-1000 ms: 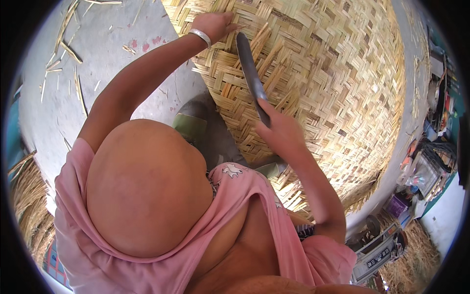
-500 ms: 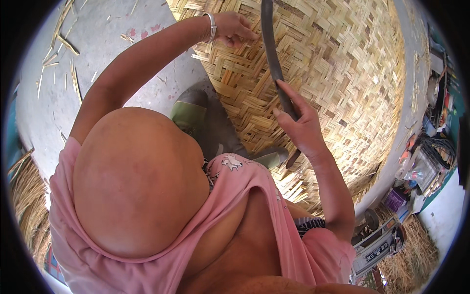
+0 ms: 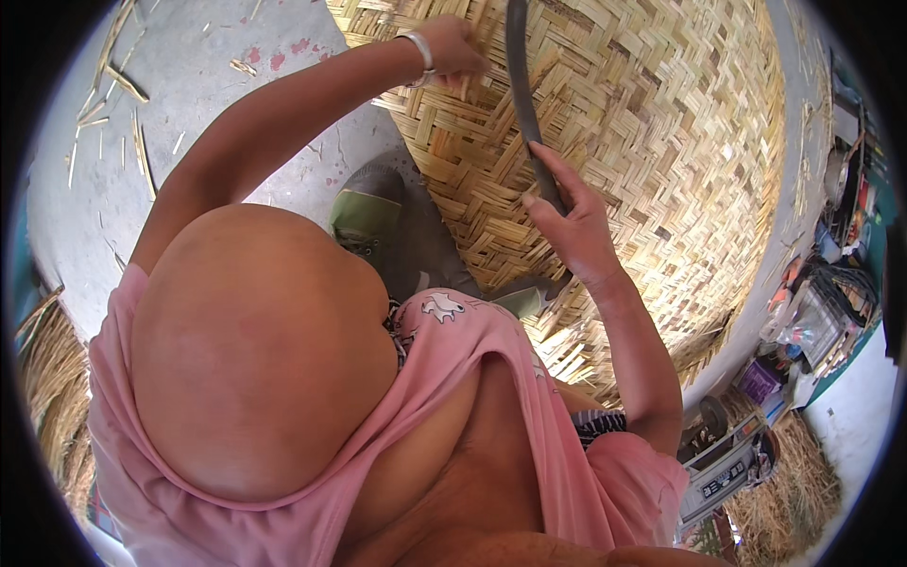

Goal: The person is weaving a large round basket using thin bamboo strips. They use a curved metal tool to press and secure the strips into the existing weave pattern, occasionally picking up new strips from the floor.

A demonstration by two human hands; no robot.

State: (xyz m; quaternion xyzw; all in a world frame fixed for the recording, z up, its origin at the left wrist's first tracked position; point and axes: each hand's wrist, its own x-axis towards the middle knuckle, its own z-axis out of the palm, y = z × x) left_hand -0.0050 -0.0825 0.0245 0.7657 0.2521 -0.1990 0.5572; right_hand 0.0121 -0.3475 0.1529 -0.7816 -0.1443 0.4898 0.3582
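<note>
A large mat (image 3: pixel 652 180) of pale flat strips in a diagonal weave spreads in front of me. My left hand (image 3: pixel 452 49), with a silver bangle at the wrist, is at its far left part. Its fingers are closed around a pale strip (image 3: pixel 484 26), blurred by motion. In my right hand (image 3: pixel 572 222) is a long, dark, slightly curved flat bar (image 3: pixel 522 90), gripped near its lower end. The bar slants up over the mat, just right of my left hand. Its far tip lies outside the picture.
My shoes (image 3: pixel 367 213) are at the mat's near left edge. Loose strips (image 3: pixel 142 156) lie scattered on the grey floor. Bundles of straw (image 3: pixel 57 406) are at the left rim and lower right. Household goods (image 3: pixel 803 312) crowd the right side, beside a grey machine (image 3: pixel 727 472).
My left hand has turned and shifted slightly, and a pale strip now shows upright at its fingers. My right hand has moved a little up and left with the bar.
</note>
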